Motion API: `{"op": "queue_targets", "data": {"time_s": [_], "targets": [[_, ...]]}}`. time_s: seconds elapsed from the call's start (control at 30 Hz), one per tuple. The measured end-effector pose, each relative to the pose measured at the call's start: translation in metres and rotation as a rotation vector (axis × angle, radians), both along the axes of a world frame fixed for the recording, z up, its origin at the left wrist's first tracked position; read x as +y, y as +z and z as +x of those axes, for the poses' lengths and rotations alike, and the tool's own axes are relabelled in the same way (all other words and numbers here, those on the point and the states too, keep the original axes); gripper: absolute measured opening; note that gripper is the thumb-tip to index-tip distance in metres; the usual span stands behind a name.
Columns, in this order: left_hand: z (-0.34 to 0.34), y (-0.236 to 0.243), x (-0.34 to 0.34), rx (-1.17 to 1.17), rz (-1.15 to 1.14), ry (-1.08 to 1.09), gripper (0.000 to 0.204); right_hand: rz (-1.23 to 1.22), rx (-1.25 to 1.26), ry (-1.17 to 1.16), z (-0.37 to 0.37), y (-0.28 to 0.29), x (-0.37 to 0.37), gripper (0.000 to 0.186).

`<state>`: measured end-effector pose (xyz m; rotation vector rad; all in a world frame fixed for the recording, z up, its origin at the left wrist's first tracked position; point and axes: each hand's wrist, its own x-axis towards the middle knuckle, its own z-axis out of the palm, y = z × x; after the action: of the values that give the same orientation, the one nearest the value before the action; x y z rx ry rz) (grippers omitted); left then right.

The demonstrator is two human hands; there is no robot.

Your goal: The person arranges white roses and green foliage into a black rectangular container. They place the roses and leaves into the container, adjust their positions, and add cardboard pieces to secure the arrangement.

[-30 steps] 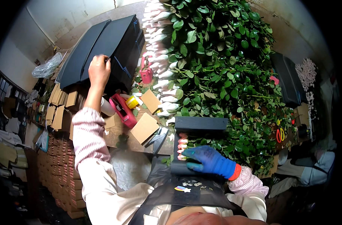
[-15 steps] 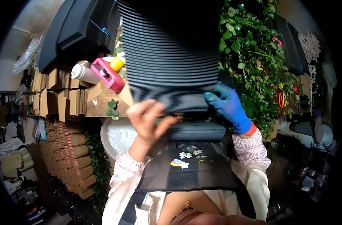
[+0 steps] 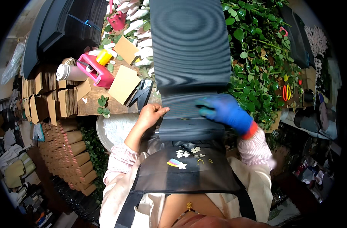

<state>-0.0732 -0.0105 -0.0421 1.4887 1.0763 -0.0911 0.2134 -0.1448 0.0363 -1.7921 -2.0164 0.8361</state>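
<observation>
A long dark grey corrugated sheet (image 3: pixel 190 49) runs from the far edge of view down the middle of the table, with a bend across it near me. Its near part hangs over the table's front edge as a rounded flap (image 3: pixel 191 130). My bare left hand (image 3: pixel 150 116) pinches the sheet's left edge between thumb and fingers. Over the right part of the sheet is my right hand (image 3: pixel 223 110) in a blue glove with teal fingertips, slightly blurred. Its fingers point left, a little apart, with nothing visible in them.
Leafy green stems (image 3: pixel 253 57) cover the table's right side, with orange-and-yellow-handled scissors (image 3: pixel 286 92). Left stand a pink container (image 3: pixel 101 78), white cup (image 3: pixel 70 72), cardboard pieces (image 3: pixel 124 84), a black stapler-like tool (image 3: pixel 142 93) and white-wrapped bundles (image 3: pixel 145 41). A tub (image 3: pixel 107 138) sits below.
The sheet, raised close to my view earlier, has come down onto the table, uncovering bundles and cardboard on the left. My left hand has moved onto its edge; my right has shifted left.
</observation>
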Motion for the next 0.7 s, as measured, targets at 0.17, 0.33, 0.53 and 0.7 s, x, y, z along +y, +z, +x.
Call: {"op": "queue_targets", "data": {"time_s": [0.17,0.33,0.53,0.7], "targets": [[0.011,0.031,0.008,0.03,0.812,-0.579,0.026,-0.15,-0.144,0.36,-0.027,-0.059,0.025,0.039],[0.051,0.024,0.019,-0.422,1.227,-0.801,0.052,-0.219,-0.254,0.369,-0.03,-0.077,0.021,0.036],[0.059,-0.009,0.008,-0.225,1.174,-0.79,0.072,-0.134,-0.171,0.398,-0.018,-0.013,0.028,0.036],[0.056,-0.016,0.004,-0.231,1.14,-0.752,0.07,0.557,-0.376,0.026,-0.022,0.042,0.057,0.046]]}}
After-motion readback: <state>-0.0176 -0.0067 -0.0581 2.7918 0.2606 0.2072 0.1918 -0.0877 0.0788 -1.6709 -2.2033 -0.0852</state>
